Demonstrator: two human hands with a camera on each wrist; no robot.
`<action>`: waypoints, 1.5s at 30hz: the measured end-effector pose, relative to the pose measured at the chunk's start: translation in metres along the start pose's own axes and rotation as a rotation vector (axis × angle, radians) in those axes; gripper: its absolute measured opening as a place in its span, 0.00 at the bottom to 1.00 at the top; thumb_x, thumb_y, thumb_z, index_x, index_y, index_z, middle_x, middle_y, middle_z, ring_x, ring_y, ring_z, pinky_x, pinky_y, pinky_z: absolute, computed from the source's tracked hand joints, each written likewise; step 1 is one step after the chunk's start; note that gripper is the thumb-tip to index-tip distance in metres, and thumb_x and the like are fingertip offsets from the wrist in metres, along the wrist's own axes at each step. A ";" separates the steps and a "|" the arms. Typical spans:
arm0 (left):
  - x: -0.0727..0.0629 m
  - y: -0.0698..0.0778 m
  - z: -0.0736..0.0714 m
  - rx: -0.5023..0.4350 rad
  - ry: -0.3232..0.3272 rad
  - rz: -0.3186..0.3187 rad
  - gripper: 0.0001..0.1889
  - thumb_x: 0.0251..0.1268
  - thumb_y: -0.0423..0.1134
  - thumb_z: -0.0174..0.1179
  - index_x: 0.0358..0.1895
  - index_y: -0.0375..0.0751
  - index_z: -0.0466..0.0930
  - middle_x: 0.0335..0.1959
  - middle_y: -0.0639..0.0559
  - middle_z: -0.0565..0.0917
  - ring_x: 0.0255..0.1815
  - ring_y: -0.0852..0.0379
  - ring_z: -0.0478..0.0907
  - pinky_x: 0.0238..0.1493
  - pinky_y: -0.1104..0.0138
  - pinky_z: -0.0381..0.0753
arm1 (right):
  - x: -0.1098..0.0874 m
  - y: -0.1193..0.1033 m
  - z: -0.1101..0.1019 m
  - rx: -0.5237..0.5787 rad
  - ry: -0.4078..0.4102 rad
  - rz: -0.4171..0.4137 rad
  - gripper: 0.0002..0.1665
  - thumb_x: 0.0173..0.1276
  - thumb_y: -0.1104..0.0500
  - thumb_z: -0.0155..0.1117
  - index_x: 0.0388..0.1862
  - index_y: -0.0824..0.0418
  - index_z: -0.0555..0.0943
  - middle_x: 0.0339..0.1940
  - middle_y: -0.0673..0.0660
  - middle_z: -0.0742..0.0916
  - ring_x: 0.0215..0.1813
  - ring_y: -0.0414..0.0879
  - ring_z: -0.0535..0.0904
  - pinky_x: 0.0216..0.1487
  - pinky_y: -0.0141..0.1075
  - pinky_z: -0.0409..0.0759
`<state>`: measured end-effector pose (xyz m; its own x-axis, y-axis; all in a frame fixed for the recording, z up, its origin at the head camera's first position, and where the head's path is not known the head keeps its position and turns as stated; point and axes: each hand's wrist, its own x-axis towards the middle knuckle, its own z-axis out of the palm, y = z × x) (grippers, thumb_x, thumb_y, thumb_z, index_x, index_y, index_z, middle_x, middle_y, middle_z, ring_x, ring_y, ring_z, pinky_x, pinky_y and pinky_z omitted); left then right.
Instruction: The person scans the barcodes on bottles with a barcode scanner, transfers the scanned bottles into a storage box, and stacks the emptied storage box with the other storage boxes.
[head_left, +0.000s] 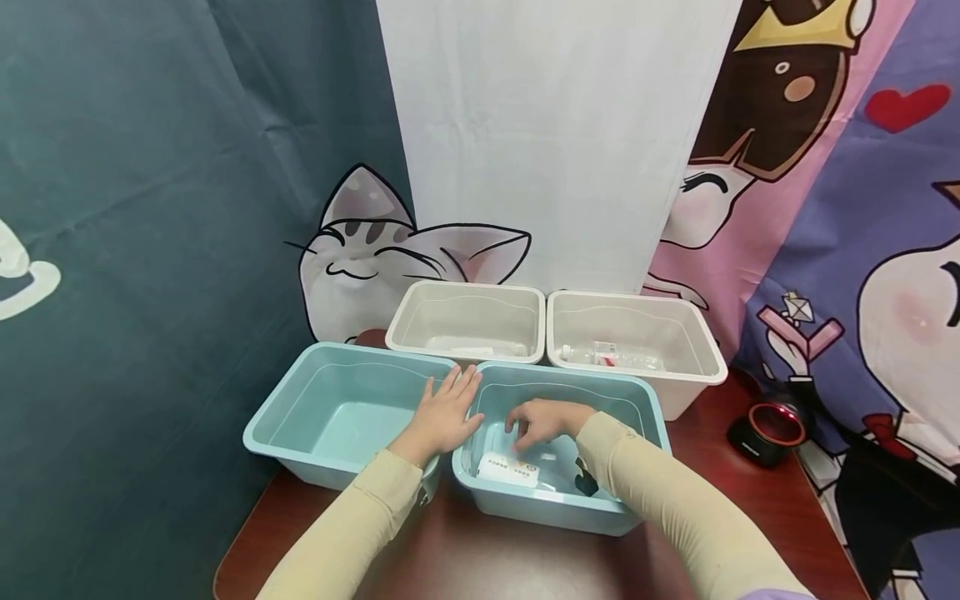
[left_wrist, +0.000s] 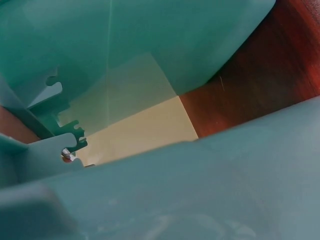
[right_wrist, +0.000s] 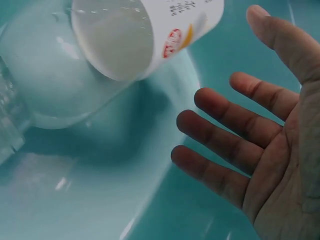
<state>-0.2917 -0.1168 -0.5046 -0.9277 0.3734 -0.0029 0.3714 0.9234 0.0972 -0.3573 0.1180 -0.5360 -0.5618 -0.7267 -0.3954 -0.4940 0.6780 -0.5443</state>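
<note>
A clear plastic bottle with a white label point(head_left: 507, 470) lies on the floor of the right blue bin point(head_left: 551, 515). My right hand point(head_left: 547, 419) is inside that bin, above and just beyond the bottle. In the right wrist view, the right hand point(right_wrist: 255, 135) has its fingers spread apart and nothing in them. Beside it shows the bottle point(right_wrist: 60, 65), its label carrying red and yellow marks. Fingers extended, my left hand point(head_left: 444, 414) rests over the neighbouring rims of the right bin and the left blue bin point(head_left: 288, 454). The left wrist view shows bin walls point(left_wrist: 210, 185), no hand.
Behind stand two white bins. The right white bin point(head_left: 693, 350) holds a clear bottle point(head_left: 611, 357) with a red-and-white label; the left white bin point(head_left: 467, 321) has something clear at its bottom. A black device with a red glow point(head_left: 771, 429) sits on the brown table point(head_left: 517, 567).
</note>
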 end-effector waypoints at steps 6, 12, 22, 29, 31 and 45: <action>-0.001 0.000 0.001 0.004 0.002 0.013 0.39 0.77 0.61 0.43 0.82 0.45 0.50 0.83 0.51 0.49 0.84 0.47 0.43 0.76 0.36 0.47 | 0.001 0.000 0.013 0.054 -0.066 0.059 0.33 0.58 0.42 0.76 0.59 0.54 0.81 0.40 0.44 0.87 0.37 0.39 0.82 0.36 0.36 0.83; -0.002 0.002 0.002 0.014 -0.011 0.006 0.39 0.76 0.61 0.42 0.83 0.45 0.49 0.84 0.52 0.48 0.84 0.48 0.42 0.76 0.37 0.46 | 0.002 -0.002 0.022 0.096 -0.143 0.116 0.39 0.56 0.39 0.77 0.64 0.51 0.78 0.42 0.46 0.86 0.40 0.41 0.83 0.41 0.43 0.86; -0.002 0.002 0.003 0.010 -0.013 -0.002 0.39 0.76 0.61 0.43 0.83 0.45 0.49 0.84 0.52 0.48 0.84 0.48 0.42 0.76 0.37 0.46 | 0.004 0.000 0.026 0.169 -0.275 0.197 0.43 0.54 0.39 0.79 0.68 0.45 0.74 0.51 0.52 0.83 0.52 0.46 0.80 0.46 0.54 0.87; -0.001 0.000 0.001 0.024 -0.003 0.004 0.39 0.76 0.61 0.44 0.83 0.45 0.49 0.84 0.52 0.49 0.84 0.48 0.43 0.76 0.37 0.47 | 0.004 0.000 0.033 0.186 -0.328 0.184 0.39 0.56 0.42 0.77 0.66 0.46 0.75 0.53 0.52 0.83 0.53 0.46 0.80 0.44 0.53 0.87; -0.001 0.000 0.001 0.026 -0.001 0.007 0.39 0.76 0.61 0.43 0.83 0.45 0.49 0.84 0.52 0.49 0.84 0.48 0.43 0.76 0.37 0.47 | 0.004 0.000 0.034 0.180 -0.334 0.175 0.38 0.56 0.43 0.77 0.65 0.47 0.76 0.52 0.51 0.83 0.52 0.45 0.80 0.44 0.53 0.87; 0.001 0.001 0.000 0.030 0.001 -0.004 0.39 0.77 0.61 0.44 0.83 0.45 0.49 0.83 0.52 0.49 0.84 0.48 0.43 0.76 0.37 0.47 | 0.006 0.011 0.029 0.118 -0.235 0.151 0.45 0.50 0.40 0.76 0.68 0.49 0.75 0.54 0.46 0.82 0.52 0.42 0.76 0.57 0.45 0.80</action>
<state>-0.2927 -0.1158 -0.5042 -0.9291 0.3699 -0.0023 0.3689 0.9271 0.0668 -0.3467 0.1179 -0.5651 -0.4468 -0.6338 -0.6314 -0.3286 0.7727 -0.5431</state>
